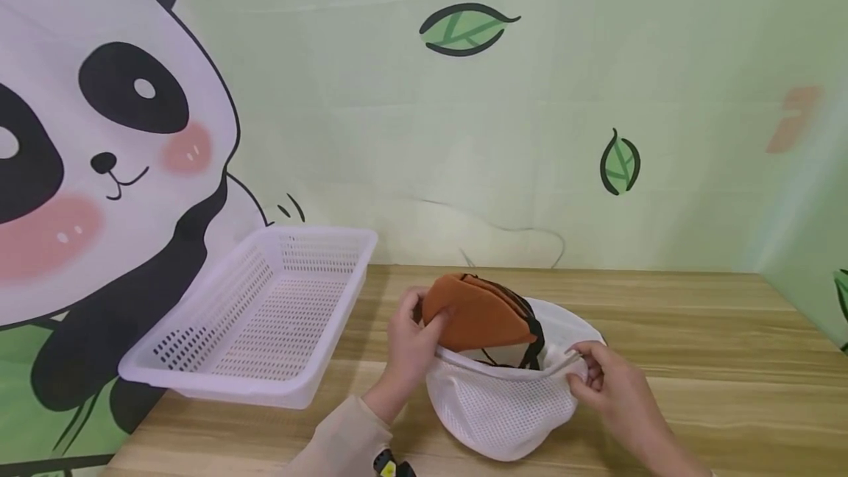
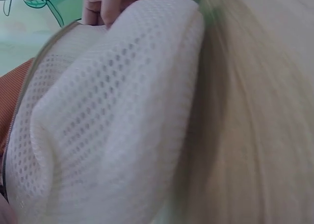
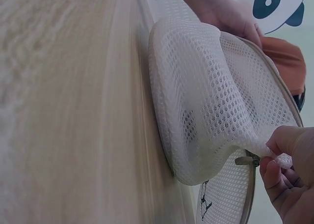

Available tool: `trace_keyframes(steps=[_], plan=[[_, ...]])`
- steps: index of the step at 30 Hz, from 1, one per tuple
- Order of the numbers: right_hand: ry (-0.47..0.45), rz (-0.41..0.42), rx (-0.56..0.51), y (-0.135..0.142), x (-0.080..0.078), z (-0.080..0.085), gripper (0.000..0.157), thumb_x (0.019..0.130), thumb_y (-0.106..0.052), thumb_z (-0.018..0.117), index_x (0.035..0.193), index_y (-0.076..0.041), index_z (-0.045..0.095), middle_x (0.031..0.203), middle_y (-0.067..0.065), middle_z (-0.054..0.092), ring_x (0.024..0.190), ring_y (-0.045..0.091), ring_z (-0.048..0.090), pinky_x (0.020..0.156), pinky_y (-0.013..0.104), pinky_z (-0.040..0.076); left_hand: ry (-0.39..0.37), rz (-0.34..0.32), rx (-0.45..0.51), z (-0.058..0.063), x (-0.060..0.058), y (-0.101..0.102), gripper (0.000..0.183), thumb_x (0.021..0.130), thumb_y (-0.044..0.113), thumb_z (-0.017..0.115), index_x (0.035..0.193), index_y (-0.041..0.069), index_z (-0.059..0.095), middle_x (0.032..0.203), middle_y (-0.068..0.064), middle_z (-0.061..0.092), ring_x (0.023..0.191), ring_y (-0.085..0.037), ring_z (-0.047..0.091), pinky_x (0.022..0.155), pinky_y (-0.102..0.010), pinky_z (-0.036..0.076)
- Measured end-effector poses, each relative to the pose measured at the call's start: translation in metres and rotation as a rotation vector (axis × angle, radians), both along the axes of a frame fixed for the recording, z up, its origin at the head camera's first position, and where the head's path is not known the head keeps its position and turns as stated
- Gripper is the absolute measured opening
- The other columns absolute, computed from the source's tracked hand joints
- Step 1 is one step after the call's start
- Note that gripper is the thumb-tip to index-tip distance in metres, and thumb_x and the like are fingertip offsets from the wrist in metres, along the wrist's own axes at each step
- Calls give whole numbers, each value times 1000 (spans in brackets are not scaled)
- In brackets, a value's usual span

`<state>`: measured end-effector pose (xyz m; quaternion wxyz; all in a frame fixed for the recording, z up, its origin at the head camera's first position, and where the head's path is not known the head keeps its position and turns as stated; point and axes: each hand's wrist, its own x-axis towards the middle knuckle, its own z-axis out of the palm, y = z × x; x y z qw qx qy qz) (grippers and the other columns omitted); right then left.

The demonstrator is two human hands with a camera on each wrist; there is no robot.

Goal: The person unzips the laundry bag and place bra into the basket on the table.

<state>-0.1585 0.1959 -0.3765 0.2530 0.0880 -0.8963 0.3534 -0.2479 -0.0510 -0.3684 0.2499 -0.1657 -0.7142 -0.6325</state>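
A white mesh laundry bag [image 1: 500, 407] with a zipper lies on the table, its mouth unzipped. An orange folded cloth piece [image 1: 473, 315] with black edging and straps stands partly inside the mouth; its exact kind is unclear. At the left of the opening, my left hand [image 1: 412, 337] pinches this piece, thumb in front and fingers behind. My right hand [image 1: 616, 389] pinches the bag's rim at the right, close to the zipper pull [image 3: 247, 160] seen in the right wrist view. Mesh [image 2: 117, 96] fills much of the left wrist view, with the left fingers mostly hidden.
A white perforated plastic basket [image 1: 305, 381] sits at the left of the wooden table [image 1: 729, 403]. Behind the table hangs a green backdrop [image 1: 530, 124] printed with a panda and leaves.
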Motion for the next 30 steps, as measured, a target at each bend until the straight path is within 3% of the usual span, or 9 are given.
trace_keyframes(steps=[8, 18, 23, 30], plan=[[-39, -5, -20, -1, 0, 0, 26, 73, 3, 73, 98, 0, 66, 75, -1, 58, 64, -6, 43, 54, 16, 43, 28, 20, 34, 11, 3, -3, 19, 80, -3, 70, 96, -3, 62, 94, -14, 61, 83, -5, 57, 76, -17, 49], [-15, -1, -6, -1, 0, 0, 25, 73, 3, 72, 97, 0, 65, 74, -2, 57, 64, -6, 42, 53, 16, 43, 182, 6, 87, 27, 7, -11, 18, 80, -9, 68, 95, -8, 58, 94, -18, 56, 87, -4, 55, 78, -15, 49], [8, 6, -4, -2, 0, 1, 25, 73, 3, 72, 97, 0, 65, 73, -2, 56, 63, -6, 42, 53, 17, 42, 240, 14, 88, 39, 7, -20, 18, 79, -12, 66, 95, -10, 56, 93, -15, 55, 85, -3, 54, 75, -14, 48], [-23, 11, -12, -1, 0, 2, 26, 74, 2, 72, 99, 1, 65, 74, -2, 57, 64, -6, 43, 53, 16, 43, 255, 43, 50, 61, 10, -31, 20, 79, -7, 71, 93, -8, 57, 90, -13, 55, 79, -4, 53, 69, -13, 45]])
